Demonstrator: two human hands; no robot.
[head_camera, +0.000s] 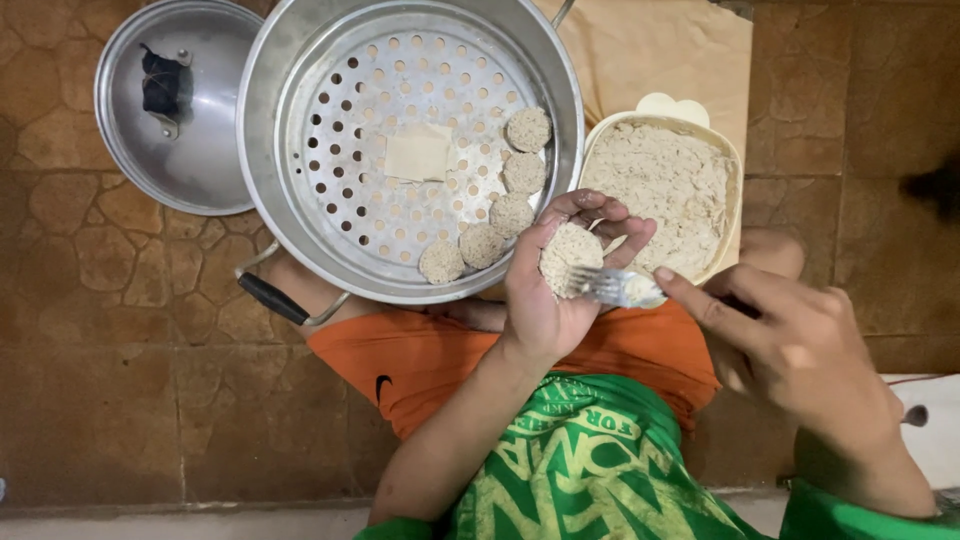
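Left hand: the left hand (548, 290) is cupped palm up, fingers curled around a round filled dumpling (570, 257), open top facing the camera.
Right hand: the right hand (790, 345) is pinched shut on a metal fork (615, 287).
Fork direction: long axis pretty much horizontal, tines pointing left and pressing into the dumpling's filling.
Steamer: big perforated steamer tray (400, 70) just up-left of the hands, with five finished dumplings (483, 244) curving along its right edge and one flat wrapper square (418, 152) in the middle.
Filling: cream tub of minced filling (660, 180) right beside the steamer.
Lid: pot lid (175, 105) upside down on the floor, far left.
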